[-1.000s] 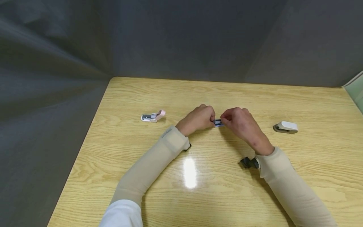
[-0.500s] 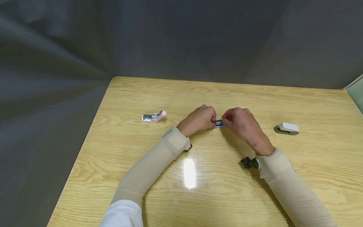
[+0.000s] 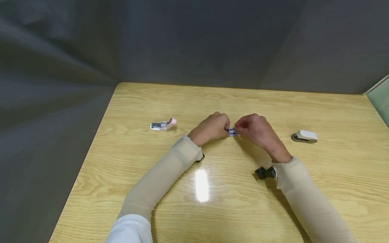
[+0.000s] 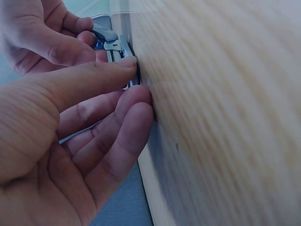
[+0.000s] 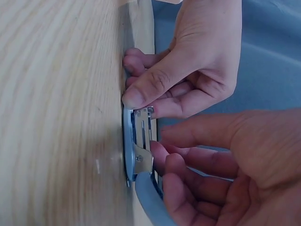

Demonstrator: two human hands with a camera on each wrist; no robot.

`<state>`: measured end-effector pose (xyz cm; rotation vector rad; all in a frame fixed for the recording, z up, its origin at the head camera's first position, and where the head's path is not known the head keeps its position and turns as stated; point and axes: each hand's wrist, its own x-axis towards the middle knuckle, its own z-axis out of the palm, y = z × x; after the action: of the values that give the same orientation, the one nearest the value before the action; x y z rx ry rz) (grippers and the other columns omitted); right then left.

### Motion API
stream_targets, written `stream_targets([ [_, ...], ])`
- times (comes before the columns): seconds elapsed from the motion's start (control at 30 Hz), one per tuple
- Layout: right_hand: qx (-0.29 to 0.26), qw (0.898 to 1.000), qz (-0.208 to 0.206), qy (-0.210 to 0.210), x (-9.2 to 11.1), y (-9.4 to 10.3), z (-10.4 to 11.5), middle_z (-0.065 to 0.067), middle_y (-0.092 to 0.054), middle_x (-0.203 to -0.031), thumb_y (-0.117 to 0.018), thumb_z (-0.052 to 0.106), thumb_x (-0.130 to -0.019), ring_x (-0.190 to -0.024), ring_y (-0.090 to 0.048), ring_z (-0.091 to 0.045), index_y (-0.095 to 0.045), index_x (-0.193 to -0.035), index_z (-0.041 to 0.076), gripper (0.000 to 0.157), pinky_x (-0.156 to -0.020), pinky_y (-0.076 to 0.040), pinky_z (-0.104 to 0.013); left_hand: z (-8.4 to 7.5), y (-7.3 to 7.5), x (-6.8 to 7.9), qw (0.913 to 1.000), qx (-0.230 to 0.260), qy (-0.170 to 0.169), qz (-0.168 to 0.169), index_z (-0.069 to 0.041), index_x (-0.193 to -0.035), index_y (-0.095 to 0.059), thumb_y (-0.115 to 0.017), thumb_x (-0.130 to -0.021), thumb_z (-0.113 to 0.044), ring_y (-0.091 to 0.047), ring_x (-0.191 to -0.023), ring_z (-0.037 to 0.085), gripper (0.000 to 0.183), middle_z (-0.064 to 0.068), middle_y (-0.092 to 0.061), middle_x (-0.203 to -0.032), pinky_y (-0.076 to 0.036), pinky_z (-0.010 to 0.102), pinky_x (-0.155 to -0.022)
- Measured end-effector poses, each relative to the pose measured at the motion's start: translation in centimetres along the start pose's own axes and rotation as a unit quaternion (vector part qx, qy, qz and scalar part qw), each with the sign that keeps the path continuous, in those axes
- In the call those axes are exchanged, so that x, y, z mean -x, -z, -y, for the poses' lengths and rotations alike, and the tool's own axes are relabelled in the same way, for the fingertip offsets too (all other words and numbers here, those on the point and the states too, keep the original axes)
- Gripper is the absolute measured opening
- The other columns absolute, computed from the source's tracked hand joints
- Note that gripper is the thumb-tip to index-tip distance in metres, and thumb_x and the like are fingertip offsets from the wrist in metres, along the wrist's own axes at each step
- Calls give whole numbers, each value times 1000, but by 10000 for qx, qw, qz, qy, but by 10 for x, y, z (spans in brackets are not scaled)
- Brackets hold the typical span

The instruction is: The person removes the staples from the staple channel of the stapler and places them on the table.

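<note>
A small blue stapler (image 5: pixel 128 141) lies on the table between both hands, its lid swung far back and its metal magazine (image 5: pixel 142 134) exposed. My left hand (image 3: pixel 211 127) pinches the front end of the base, the thumb (image 5: pixel 136 96) pressed on it close to the tabletop. At the magazine, the curled fingers and thumb of my right hand (image 3: pixel 255 130) grip the stapler near its raised lid (image 5: pixel 153 200). Anything small between those right fingertips is hidden. In the left wrist view, the left thumb covers part of the base.
A pink-and-white stapler (image 3: pixel 162 125) with its lid raised lies on the left of the wooden table (image 3: pixel 170 101). On the right sits a closed white stapler (image 3: pixel 304 136). Dark sheeting (image 3: pixel 194 44) rises behind the table and along its left side.
My right fingertips have shifted slightly left over the stapler, nearer the left hand. The left hand keeps its grip, and the other two staplers stay in place.
</note>
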<state>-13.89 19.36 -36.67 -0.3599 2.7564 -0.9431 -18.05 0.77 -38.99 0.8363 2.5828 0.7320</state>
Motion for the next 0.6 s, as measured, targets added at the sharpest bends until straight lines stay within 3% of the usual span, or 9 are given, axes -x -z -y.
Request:
stream_targets([
  [0.17,-29,10000,0,-86,0,1,-2,-19,-74,-104,-67,10,-99,-89,-70,-30,-76,-110,-3,19,-73,-55,-43,-1,0,0,9999,70,-91,57,-15,-60,-48,-80,-92,-14,-36,-69,15,45,-4,-30,-57,-31,25,-58],
  [0.43,-172,9996,-134,-194,-1,1,-6,-16,-75,-98,-67,8,-97,-82,-68,-25,-76,-110,-1,19,-68,-51,-35,-3,2,-1,10000,59,-35,66,-13,-63,-58,-80,-91,-12,-37,-59,12,36,-4,-40,-58,-32,24,-55],
  [0.6,-260,9993,-160,-220,-1,1,-6,-15,-75,-96,-68,8,-96,-79,-67,-23,-76,-109,-2,18,-66,-51,-34,-3,3,-1,10000,17,-7,64,-13,-64,-61,-80,-91,-14,-40,-62,12,33,-4,-43,-59,-34,24,-56],
])
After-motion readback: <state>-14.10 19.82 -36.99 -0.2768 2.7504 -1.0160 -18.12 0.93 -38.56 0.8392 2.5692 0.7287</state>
